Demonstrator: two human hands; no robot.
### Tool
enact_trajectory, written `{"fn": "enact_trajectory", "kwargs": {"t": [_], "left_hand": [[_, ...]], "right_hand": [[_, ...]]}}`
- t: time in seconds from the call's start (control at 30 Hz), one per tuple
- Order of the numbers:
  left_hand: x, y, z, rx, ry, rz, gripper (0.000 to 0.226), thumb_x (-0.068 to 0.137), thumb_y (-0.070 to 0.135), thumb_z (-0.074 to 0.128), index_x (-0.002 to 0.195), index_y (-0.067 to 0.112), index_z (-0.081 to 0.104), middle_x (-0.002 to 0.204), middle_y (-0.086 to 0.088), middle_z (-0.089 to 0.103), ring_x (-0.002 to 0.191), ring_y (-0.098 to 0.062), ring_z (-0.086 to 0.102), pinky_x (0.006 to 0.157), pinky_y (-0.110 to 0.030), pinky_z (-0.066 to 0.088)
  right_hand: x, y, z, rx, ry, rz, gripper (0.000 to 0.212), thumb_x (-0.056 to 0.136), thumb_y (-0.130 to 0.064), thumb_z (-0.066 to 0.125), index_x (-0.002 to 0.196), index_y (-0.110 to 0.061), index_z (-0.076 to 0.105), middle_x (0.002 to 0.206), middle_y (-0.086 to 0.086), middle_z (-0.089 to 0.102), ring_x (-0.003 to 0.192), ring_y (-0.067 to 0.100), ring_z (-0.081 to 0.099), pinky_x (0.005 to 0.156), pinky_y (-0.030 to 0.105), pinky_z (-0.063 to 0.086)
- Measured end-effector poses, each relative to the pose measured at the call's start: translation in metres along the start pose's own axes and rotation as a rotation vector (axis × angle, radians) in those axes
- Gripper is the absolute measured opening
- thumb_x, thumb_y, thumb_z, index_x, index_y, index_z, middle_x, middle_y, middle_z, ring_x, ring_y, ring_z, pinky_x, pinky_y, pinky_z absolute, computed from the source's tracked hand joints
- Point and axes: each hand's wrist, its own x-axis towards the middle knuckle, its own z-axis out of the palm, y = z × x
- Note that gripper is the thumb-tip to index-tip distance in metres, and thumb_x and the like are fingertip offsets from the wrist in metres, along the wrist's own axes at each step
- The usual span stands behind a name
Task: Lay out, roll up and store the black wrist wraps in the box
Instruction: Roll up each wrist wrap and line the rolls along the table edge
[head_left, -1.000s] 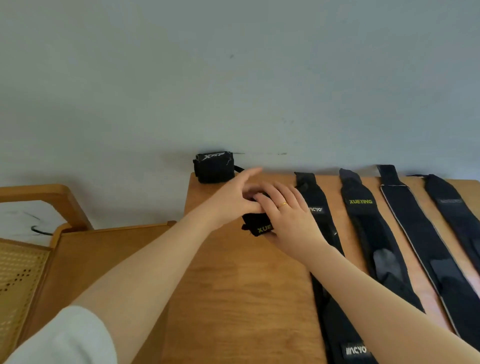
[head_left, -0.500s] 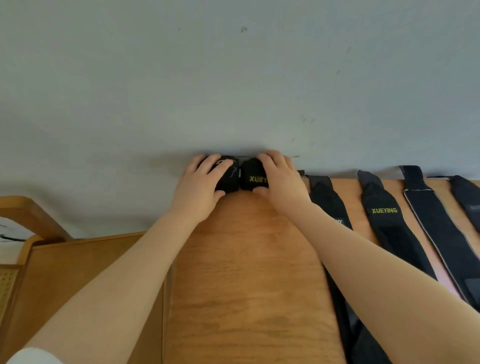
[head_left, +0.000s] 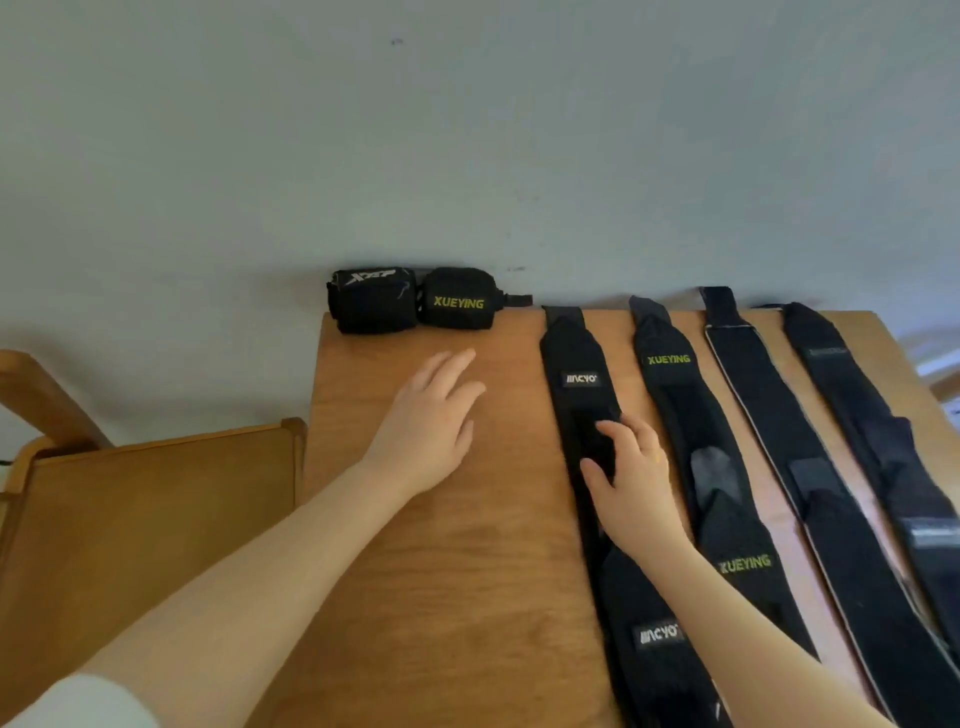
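Note:
Two rolled black wrist wraps stand side by side against the wall at the table's back left: an XEP roll (head_left: 371, 300) and a XUEYING roll (head_left: 457, 299). Several more black wraps lie flat in a row to the right. The leftmost is the UNCYO wrap (head_left: 579, 364), followed by a XUEYING wrap (head_left: 670, 374), a white-edged wrap (head_left: 748, 374) and a plain one (head_left: 831, 364). My right hand (head_left: 631, 478) is on the UNCYO wrap's middle, bent fingers and thumb pinching it. My left hand (head_left: 428, 426) hovers open over bare wood, below the rolls. No box is visible.
The wooden table (head_left: 415, 571) butts against a grey wall (head_left: 467, 156). A lower wooden chair or bench (head_left: 145, 493) stands to the left, close to the table's edge. The flat wraps run toward me past the frame's lower edge.
Both hands let go of the two rolls at the wall and drew back toward me. My right hand moved right onto the UNCYO wrap. The view tilted down.

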Motion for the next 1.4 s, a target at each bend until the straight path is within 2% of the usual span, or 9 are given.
{"fn": "enact_trajectory", "kwargs": {"t": [0.1,0.23,0.43,0.57,0.77,0.93,1.1,1.23,1.4], "left_hand": [[-0.028,0.049,0.02,-0.068,-0.198,-0.056,0.041,0.1,0.025,0.038,0.14,0.018,0.04,0.127,-0.002,0.056,0.1,-0.017,0.059,0.079,-0.032,0.052],[-0.064,0.104,0.042,-0.114,-0.302,-0.034,0.039,0.1,0.025,0.038,0.139,0.022,0.04,0.095,0.0,0.065,0.071,-0.015,0.06,0.063,-0.034,0.053],[-0.102,0.175,0.064,-0.437,-0.402,-0.255,0.052,0.1,0.013,0.04,0.148,0.027,0.028,0.143,0.002,0.037,0.119,-0.011,0.045,0.099,-0.018,0.036],[-0.107,0.204,0.071,-0.49,-0.294,-0.448,0.049,0.1,0.014,0.041,0.147,0.019,0.028,0.153,0.0,0.026,0.134,-0.013,0.035,0.098,-0.015,0.029],[-0.1,0.224,0.074,-0.483,-0.207,-0.629,0.043,0.101,0.013,0.036,0.144,0.018,0.034,0.151,-0.003,0.033,0.136,-0.019,0.036,0.104,-0.027,0.034],[-0.089,0.235,0.071,-0.759,-0.205,-0.672,0.049,0.103,0.038,0.028,0.149,0.026,0.023,0.155,0.001,0.027,0.139,-0.019,0.03,0.111,-0.035,0.029],[-0.072,0.226,0.072,-1.232,-0.227,-0.902,0.087,0.075,0.08,0.035,0.147,0.032,0.03,0.15,0.002,0.035,0.132,-0.019,0.042,0.11,-0.041,0.036],[-0.065,0.212,0.075,-1.454,-0.119,-0.905,0.046,0.096,0.048,0.042,0.136,0.026,0.047,0.13,0.003,0.054,0.115,-0.016,0.053,0.099,-0.037,0.045],[-0.06,0.184,0.076,-1.304,-0.075,-0.913,0.027,0.102,0.033,0.038,0.124,0.023,0.049,0.126,0.003,0.053,0.107,-0.012,0.052,0.087,-0.03,0.045]], "right_hand": [[-0.055,0.043,-0.016,0.015,-0.037,0.048,0.048,0.094,-0.02,0.055,0.139,-0.013,0.041,0.148,0.004,0.03,0.134,0.023,0.034,0.104,0.03,0.034],[-0.107,0.074,-0.026,0.133,-0.137,0.104,0.051,0.095,-0.021,0.053,0.143,-0.015,0.036,0.145,0.0,0.035,0.127,0.017,0.045,0.1,0.026,0.04],[-0.126,0.09,-0.028,0.239,-0.17,0.121,0.046,0.095,-0.019,0.054,0.139,-0.013,0.04,0.128,0.004,0.054,0.104,0.007,0.052,0.081,0.015,0.041],[-0.123,0.089,-0.029,0.392,-0.159,0.268,0.048,0.096,-0.018,0.053,0.142,-0.012,0.038,0.134,0.005,0.052,0.118,0.018,0.053,0.092,0.027,0.047],[-0.116,0.097,-0.035,0.655,-0.243,0.459,0.037,0.096,-0.016,0.053,0.133,-0.009,0.051,0.119,0.006,0.061,0.109,0.02,0.057,0.087,0.027,0.048],[-0.111,0.098,-0.05,0.757,-0.374,0.216,0.055,0.094,-0.013,0.054,0.143,-0.03,0.037,0.116,0.002,0.063,0.103,0.016,0.062,0.083,0.026,0.053],[-0.101,0.081,-0.056,0.415,-0.384,-0.127,0.068,0.09,-0.02,0.059,0.149,-0.028,0.026,0.082,-0.006,0.056,0.083,0.011,0.058,0.075,0.022,0.05],[-0.093,0.064,-0.052,0.225,-0.438,-0.275,0.073,0.092,-0.016,0.053,0.152,-0.019,0.011,0.085,-0.003,0.054,0.083,0.011,0.055,0.075,0.025,0.047],[-0.083,0.06,-0.033,-0.016,-0.338,-0.433,0.061,0.092,-0.016,0.048,0.149,-0.018,0.026,0.135,0.004,0.044,0.124,0.021,0.04,0.102,0.033,0.037]]}}
